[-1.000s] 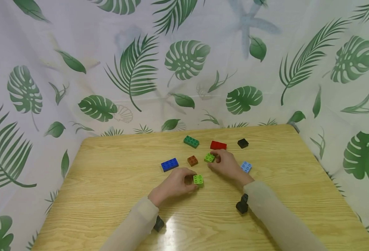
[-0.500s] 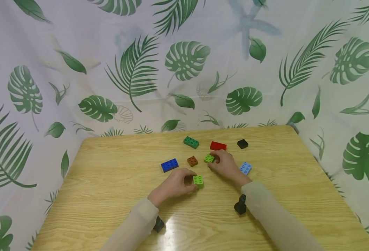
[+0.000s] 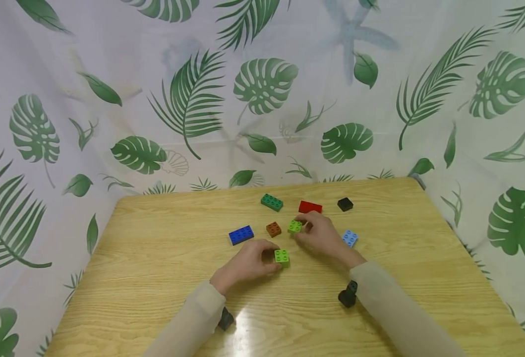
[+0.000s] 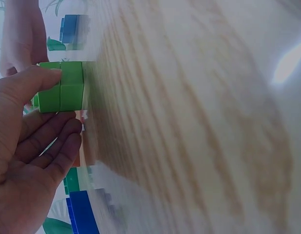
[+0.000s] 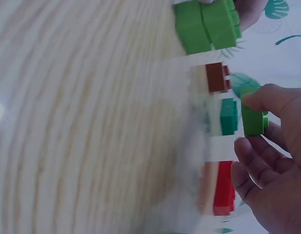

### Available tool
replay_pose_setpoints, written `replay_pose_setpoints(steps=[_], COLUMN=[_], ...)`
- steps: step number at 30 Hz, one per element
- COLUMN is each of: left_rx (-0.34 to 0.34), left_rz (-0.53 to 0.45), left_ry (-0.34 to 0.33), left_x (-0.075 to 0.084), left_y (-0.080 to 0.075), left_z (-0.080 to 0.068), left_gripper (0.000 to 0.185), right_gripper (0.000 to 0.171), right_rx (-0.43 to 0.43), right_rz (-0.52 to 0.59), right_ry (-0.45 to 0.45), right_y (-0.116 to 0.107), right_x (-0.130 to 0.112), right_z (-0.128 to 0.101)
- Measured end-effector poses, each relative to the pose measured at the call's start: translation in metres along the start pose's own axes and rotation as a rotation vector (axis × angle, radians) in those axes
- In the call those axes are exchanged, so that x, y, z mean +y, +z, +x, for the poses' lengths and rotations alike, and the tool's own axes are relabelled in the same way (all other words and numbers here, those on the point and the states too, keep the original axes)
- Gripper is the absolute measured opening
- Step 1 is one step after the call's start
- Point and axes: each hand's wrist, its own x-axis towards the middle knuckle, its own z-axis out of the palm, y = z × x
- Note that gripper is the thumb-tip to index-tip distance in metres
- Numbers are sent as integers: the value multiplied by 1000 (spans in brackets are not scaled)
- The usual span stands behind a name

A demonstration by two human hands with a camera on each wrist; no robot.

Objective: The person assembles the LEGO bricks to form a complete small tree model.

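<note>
Between thumb and fingers, my left hand (image 3: 248, 260) holds a stack of two light green building bricks (image 3: 282, 256) at the table's middle. The seam between the two bricks shows in the left wrist view, where the stack (image 4: 61, 92) stands at the tabletop. Farther back, my right hand (image 3: 323, 235) pinches a single light green brick (image 3: 295, 226), studs up. In the right wrist view this brick (image 5: 252, 113) hangs clear of the wood, thumb on one side and fingers on the other. A small brown brick (image 3: 273, 229) lies just left of it.
On the wooden table (image 3: 155, 267) lie a blue brick (image 3: 241, 235), a dark green brick (image 3: 272, 202), a red brick (image 3: 310, 207) and a black brick (image 3: 345, 204). A light blue brick (image 3: 350, 238) sits beside the right wrist. A leaf-patterned cloth (image 3: 262, 148) stands behind.
My right hand has lifted the single light green brick and shifted it slightly left. The left hand and its stack have stayed in place.
</note>
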Motion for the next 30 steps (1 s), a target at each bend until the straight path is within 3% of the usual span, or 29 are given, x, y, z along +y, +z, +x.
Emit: replay_pose_setpoints(steps=[13, 22, 30], left_rx=[3, 0, 0], left_rz=[-16, -6, -8], left_ry=[7, 4, 17], left_x=[-2, -1, -1], left_y=[-1, -2, -1], left_z=[0, -1, 0], left_gripper=[39, 41, 32], right_gripper=[35, 36, 35], right_rx=[-116, -229, -264], right_rz=[32, 41, 49], right_ry=[-105, -127, -166], right_y=[-9, -5, -2], right_x=[-31, -41, -40], right_z=[-18, -29, -32])
